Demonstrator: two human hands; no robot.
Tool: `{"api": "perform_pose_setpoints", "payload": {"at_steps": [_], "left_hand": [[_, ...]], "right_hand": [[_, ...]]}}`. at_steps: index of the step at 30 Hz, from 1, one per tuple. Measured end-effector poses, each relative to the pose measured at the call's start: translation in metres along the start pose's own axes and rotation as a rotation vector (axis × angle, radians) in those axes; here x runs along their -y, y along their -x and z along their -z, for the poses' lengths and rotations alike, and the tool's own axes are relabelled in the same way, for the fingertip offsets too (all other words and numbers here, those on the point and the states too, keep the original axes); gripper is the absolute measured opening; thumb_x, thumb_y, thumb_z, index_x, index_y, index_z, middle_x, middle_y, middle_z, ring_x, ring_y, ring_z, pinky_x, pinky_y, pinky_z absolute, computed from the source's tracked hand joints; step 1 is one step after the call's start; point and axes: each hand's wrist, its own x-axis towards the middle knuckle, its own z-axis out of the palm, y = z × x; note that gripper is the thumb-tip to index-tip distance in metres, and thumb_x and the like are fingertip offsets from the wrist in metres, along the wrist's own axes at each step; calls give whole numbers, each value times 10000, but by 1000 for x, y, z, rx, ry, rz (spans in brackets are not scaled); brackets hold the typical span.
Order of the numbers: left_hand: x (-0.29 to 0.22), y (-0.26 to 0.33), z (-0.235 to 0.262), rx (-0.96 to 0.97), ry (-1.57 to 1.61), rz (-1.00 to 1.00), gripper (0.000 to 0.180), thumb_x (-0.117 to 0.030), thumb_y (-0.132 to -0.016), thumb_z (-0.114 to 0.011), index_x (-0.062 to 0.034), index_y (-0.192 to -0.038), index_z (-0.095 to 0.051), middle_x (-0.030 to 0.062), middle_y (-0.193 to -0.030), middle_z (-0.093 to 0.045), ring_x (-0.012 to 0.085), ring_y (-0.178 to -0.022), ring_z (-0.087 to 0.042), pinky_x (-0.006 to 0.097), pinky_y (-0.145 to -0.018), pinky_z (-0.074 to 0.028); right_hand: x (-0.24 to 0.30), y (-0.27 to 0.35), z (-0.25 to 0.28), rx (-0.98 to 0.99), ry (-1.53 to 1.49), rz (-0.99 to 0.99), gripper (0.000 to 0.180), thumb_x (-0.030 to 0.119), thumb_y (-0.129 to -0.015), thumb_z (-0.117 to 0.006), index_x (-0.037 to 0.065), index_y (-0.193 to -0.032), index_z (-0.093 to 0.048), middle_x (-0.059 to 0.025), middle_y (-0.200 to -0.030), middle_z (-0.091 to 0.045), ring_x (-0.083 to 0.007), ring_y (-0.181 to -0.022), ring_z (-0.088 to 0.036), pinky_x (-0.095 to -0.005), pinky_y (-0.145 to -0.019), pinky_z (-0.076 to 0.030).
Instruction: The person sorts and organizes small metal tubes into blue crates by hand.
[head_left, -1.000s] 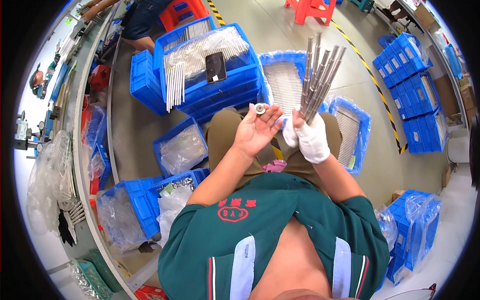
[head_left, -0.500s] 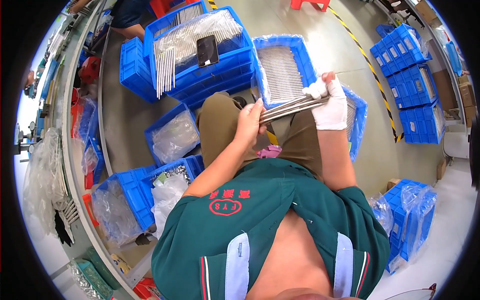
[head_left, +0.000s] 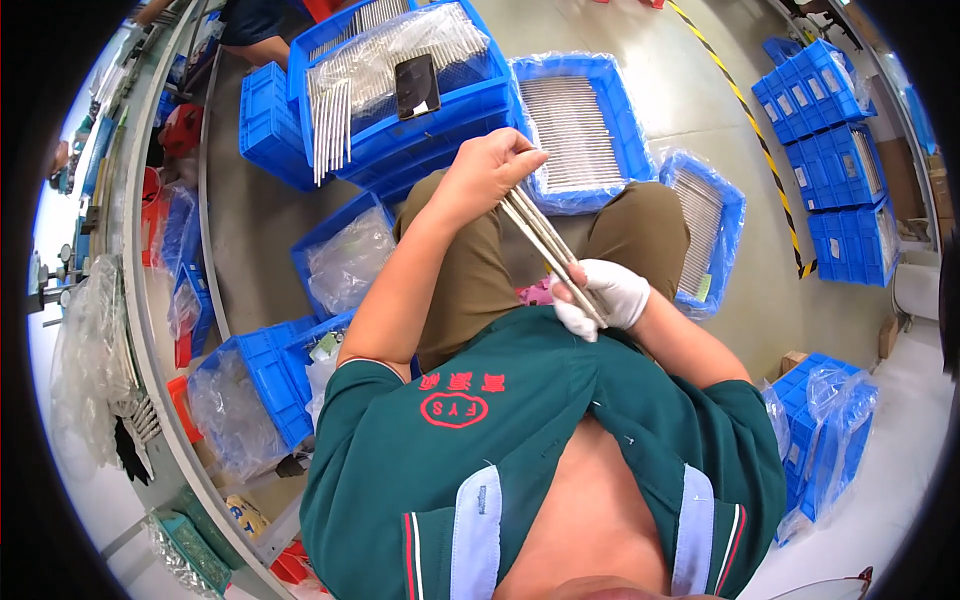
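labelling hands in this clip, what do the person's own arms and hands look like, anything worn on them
The left hand is bare, and its forearm is bare up to a short dark green sleeve. The right hand wears a white glove that ends at the wrist; the forearm above it is bare, up to the same green shirt's other short sleeve. No watch, ring or bracelet shows.

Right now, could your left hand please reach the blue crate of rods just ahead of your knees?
Probably yes: the left hand sits beside the blue crate, though it holds the rod bundle.
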Motion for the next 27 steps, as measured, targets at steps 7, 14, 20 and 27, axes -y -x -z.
{"api": "perform_pose_setpoints", "payload": {"at_steps": [7, 14, 20, 27], "left_hand": [[-26, -1, 6, -21, -155, -200, 238, -239, -879, -561, -4, -920, -552, 30, -708, -578, 78, -618, -538, 218, -552, -419], [-2, 24, 20, -465, 542, -69, 274, -297, -941, -431, -39, -929, -522, 87, -817, -627, 109, -652, -580, 217, -557, -448], [4, 54, 5, -244, 953, 81, 296, -345, -922, -469, -56, -897, -530, 53, -700, -597, 76, -523, -486, 192, -488, -372], [2, 61, 0, -24, 1149, 83, 344, -346, -908, -482, -16, -982, -544, 68, -661, -551, 116, -515, -447, 245, -492, -340]], "right_hand": [[1, -11, -14, -506, 364, 2, 260, 329, -892, -523, 74, -849, -500, 29, -556, -417, -87, -489, -405, -244, -445, -336], [5, -1, -24, -1078, 1204, 567, 309, 321, -852, -548, 16, -821, -589, -64, -587, -502, -138, -543, -452, -284, -525, -391], [23, 10, -32, -1095, 944, 649, 231, 244, -851, -583, 16, -815, -590, 15, -571, -473, -56, -533, -414, -240, -492, -357], [25, 19, -45, -1293, 1541, 699, 99, 150, -810, -597, 53, -826, -598, -94, -597, -540, -200, -507, -507, -304, -510, -406]]}}
